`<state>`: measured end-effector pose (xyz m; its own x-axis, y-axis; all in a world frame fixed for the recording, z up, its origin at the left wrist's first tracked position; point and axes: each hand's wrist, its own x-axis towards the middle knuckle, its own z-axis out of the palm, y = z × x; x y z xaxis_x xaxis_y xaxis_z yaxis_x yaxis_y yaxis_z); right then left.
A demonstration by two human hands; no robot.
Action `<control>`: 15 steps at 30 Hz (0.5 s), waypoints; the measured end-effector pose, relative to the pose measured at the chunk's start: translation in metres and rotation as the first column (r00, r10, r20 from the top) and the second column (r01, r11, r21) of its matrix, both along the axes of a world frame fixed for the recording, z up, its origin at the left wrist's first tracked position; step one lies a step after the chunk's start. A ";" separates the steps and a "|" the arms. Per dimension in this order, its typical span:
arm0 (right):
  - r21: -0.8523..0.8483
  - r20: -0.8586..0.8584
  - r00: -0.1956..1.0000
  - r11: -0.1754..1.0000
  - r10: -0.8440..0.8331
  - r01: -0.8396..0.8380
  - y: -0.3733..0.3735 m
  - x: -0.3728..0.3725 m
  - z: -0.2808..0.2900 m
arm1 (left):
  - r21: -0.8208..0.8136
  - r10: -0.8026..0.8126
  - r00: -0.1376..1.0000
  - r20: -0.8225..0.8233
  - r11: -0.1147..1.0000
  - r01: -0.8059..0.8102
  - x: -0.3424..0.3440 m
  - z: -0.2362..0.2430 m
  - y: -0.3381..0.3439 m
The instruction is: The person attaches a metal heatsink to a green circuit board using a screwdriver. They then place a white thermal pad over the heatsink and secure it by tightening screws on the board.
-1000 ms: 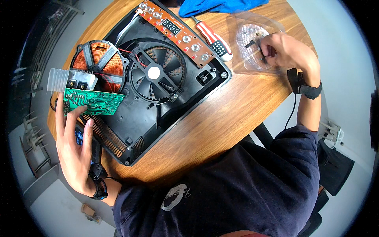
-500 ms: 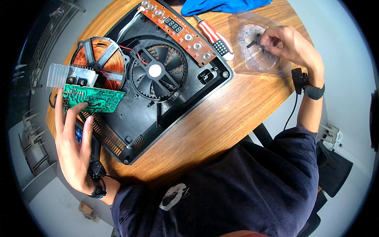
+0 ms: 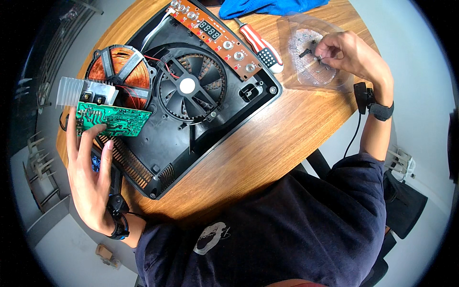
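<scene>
My left hand (image 3: pixel 91 179) holds a green circuit board (image 3: pixel 114 119) at its near left edge, one fingertip pressed on its face and another reaching behind. A finned metal heat sink (image 3: pixel 71 92) is attached to the board, which is tilted beside a copper coil (image 3: pixel 123 64). Over at the right, my right hand (image 3: pixel 348 53) is pinched closed above a clear plastic tray (image 3: pixel 292 76). Small dark pieces, seemingly screws, lie in the tray under the fingertips. What the pinch holds, if anything, is too small to make out.
A black appliance housing (image 3: pixel 210 131) with a fan (image 3: pixel 187 86) fills the middle of the wooden table (image 3: pixel 239 167). An orange display board (image 3: pixel 213 33) rests along its far edge. Next to it lie a red-and-white screwdriver (image 3: pixel 258 44) and a blue cloth (image 3: pixel 267 6).
My right fingertips have shifted very slightly within the tray. My left hand and the circuit board stay in place.
</scene>
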<state>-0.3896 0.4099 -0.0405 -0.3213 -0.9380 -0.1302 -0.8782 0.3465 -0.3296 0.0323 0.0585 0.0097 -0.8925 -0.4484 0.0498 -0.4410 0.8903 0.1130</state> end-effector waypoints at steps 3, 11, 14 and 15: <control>0.038 0.038 0.999 0.999 -0.023 0.021 -0.005 0.000 0.003 | 0.027 0.020 1.000 -0.014 0.999 -0.019 0.001 0.001 -0.001; 0.043 0.056 0.996 0.997 -0.068 0.066 -0.008 0.019 0.018 | 0.189 0.033 0.970 -0.240 0.982 0.013 0.001 -0.005 -0.014; 0.012 0.059 0.997 0.999 -0.051 0.051 -0.015 0.023 0.021 | 0.304 0.093 0.904 -0.418 0.952 0.043 0.001 -0.007 -0.015; 0.002 0.050 0.997 0.999 -0.051 0.051 -0.015 0.026 0.023 | 0.349 0.128 0.891 -0.435 0.937 0.035 0.001 -0.009 -0.015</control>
<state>-0.3637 0.3952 -0.0175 -0.3615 -0.9205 -0.1484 -0.8420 0.3906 -0.3722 0.0329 0.0434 0.0011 -0.7886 -0.5508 0.2732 -0.3107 0.7404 0.5960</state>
